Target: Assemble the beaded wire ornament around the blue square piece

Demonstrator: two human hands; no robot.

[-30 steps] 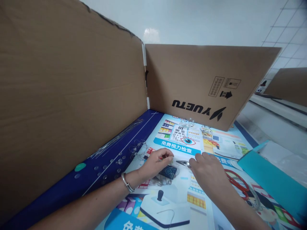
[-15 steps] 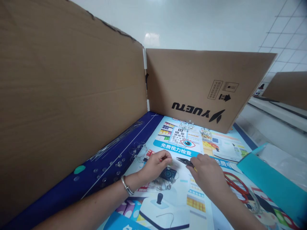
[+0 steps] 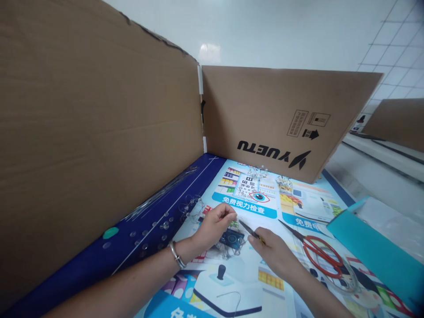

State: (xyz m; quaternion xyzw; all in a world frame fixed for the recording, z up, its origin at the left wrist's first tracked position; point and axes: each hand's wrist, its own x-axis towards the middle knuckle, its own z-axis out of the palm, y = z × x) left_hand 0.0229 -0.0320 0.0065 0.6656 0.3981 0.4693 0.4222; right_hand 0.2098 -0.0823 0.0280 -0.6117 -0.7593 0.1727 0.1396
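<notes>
My left hand (image 3: 217,223) is pinched above the printed sheet, its fingertips closed on something too small to make out. In my right hand (image 3: 270,249) is a pair of pliers (image 3: 249,230) with dark jaws, the tips close to my left fingertips. Beneath my left hand lies a tangle of thin wire pieces (image 3: 228,252) with clear beads, over a dark printed patch. Further left, more bead-and-wire pieces (image 3: 191,206) and loose clear beads (image 3: 165,225) rest on the blue cloth. A bent wire (image 3: 232,293) lies nearest me.
Red-handled scissors (image 3: 323,256) and a coil of clear line (image 3: 353,282) lie at the right beside a turquoise box (image 3: 374,247). Cardboard walls (image 3: 265,106) stand behind and left. Straight wires (image 3: 159,192) and a green disc (image 3: 111,232) lie along the left wall.
My right hand has moved left and down, turning the pliers so their jaws come close to my left fingertips. The scissors are now fully uncovered. My left hand has shifted slightly.
</notes>
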